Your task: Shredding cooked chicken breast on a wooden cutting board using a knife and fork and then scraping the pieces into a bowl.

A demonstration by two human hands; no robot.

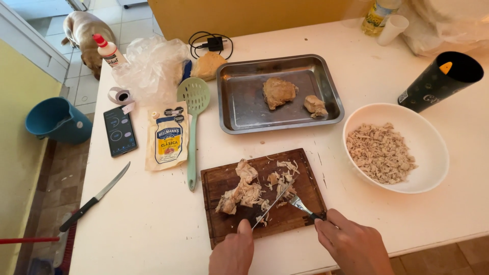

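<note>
- Chicken (243, 192) lies on the wooden board (214, 181) at the table's near edge, straight ahead of both my hands and just beyond the fingertips.
- I read its long axis as diagonal: from the board's near-left it runs up and to the right, the upper end pointing toward the steel tray (232, 109).
- My left hand (233, 252) is clamped on a utensil whose thin shaft (270, 208) slants up-right into the loose shreds (285, 178); its tip sits just right of the big piece.
- My right hand (354, 247) grips a fork (298, 202) by the handle, tines pointing up-left into the same shreds.
- The two tools converge right of the main piece; my left hand is the nearer one to it.
- White bowl (433, 147) of shredded meat stands to the right, well apart from the board.
</note>
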